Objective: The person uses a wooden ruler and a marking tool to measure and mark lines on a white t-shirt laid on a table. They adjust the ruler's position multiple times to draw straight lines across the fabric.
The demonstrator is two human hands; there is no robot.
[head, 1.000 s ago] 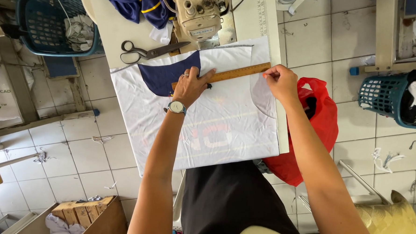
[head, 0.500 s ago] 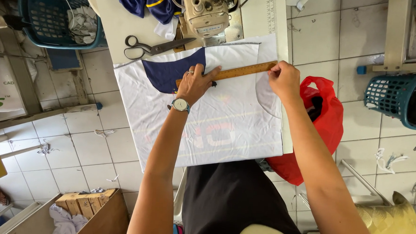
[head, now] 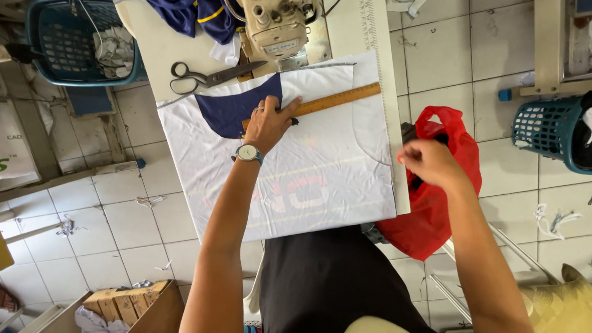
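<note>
Left hand [head: 270,122] is pressing flat on the ruler [head: 325,102], fingers spread, palm down, a ring and a wristwatch showing. Ruler is lying slantwise across the white cloth [head: 289,166], one end near the navy piece [head: 235,107], the other rising toward upper centre-right. Cloth is covering most of the table [head: 161,51], centre of frame.

Right hand [head: 429,162] is hovering off the table's right edge, above the red bag [head: 441,193], fingers curled in a loose fist; whether it is holding anything small I cannot tell.

Scissors [head: 207,76] are lying just above the cloth's upper left corner. Sewing machine [head: 279,16] is standing at top centre, with dark blue garments [head: 190,5] bunched to its left.

Risks, as judged:
- Ruler is being held near its lower end only; the far end could be pivoting under a light knock, skewing any line along it
- Cloth is hanging over the near edge toward the lap, so its own weight could be dragging it down and shifting it under the ruler
- Scissors are sitting close to the cloth corner; a tug on the cloth could be catching them

Edges and room:
- Right table edge is running just beside the cloth's right side, little margin there
- Machine is closing off the top
- Open cloth below the ruler is giving free room for either hand
- Floor at right is crowded by the bag and a teal basket [head: 564,131]; another basket [head: 82,40] is sitting upper left
</note>
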